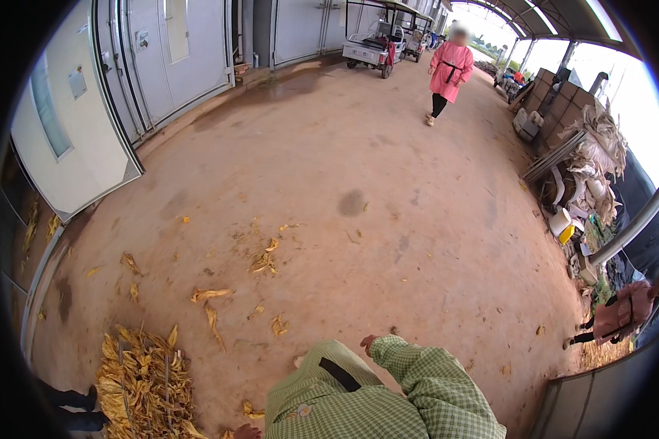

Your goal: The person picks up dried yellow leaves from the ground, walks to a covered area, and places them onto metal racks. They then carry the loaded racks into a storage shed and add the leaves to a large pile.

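My right hand [369, 342] shows just past the cuff of a green checked sleeve, over the concrete floor. No object can be made out in it, and its fingers are too small to read. At the lower edge only a small part of my left hand [247, 432] appears, its fingers mostly hidden. The nearest thing to it is a loose yellow leaf [252, 411] on the floor. Farther left lies a heap of dried yellow leaves [145, 380], with thin rods across it.
Loose leaves [263, 262] are scattered ahead on the floor [417, 219]. A white door [73, 110] stands open at the left. A person in pink [451, 69] is farther ahead; another person [622, 313] is at the right. Three-wheeled carts [370, 51] stand at the back.
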### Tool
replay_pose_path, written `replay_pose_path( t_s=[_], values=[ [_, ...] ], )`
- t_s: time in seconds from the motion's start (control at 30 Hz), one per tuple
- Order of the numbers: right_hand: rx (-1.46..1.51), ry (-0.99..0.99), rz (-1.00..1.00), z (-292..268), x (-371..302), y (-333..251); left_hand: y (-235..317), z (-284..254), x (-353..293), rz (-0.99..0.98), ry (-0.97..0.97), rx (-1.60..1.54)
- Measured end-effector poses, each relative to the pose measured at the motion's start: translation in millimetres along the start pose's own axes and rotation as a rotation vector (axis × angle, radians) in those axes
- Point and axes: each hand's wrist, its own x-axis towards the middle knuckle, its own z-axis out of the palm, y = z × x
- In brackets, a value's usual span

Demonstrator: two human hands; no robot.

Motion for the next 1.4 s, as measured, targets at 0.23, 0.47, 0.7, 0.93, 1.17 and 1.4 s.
replay_pose_path(
  t_s=[0.23, 0.47, 0.7, 0.93, 1.17, 1.4],
  values=[
    [0.089, -0.050, 0.001, 21, 76, 28, -2, 2, -8, 0.016, 0.026, 0.009],
    [-0.029, -0.035, 0.005, 7, 65, 10, 11, 3, -11, 0.053, 0.066, -0.020],
    [-0.508, 0.624, -0.142, 60, 136, 96, 25, 31, -5, 0.058, 0.035, -0.002],
    [-0.322, -0.085, -0.015, -24, 115, 6, 17, 24, -22, 0.033, 0.124, -0.021],
    [-0.271, -0.100, -0.055, -37, 96, -27, 8, 19, -29, 0.018, 0.156, -0.005],
    [-0.225, -0.024, -0.023, -36, 49, -75, -14, -10, -30, 0.071, 0.094, -0.166]
  ],
)
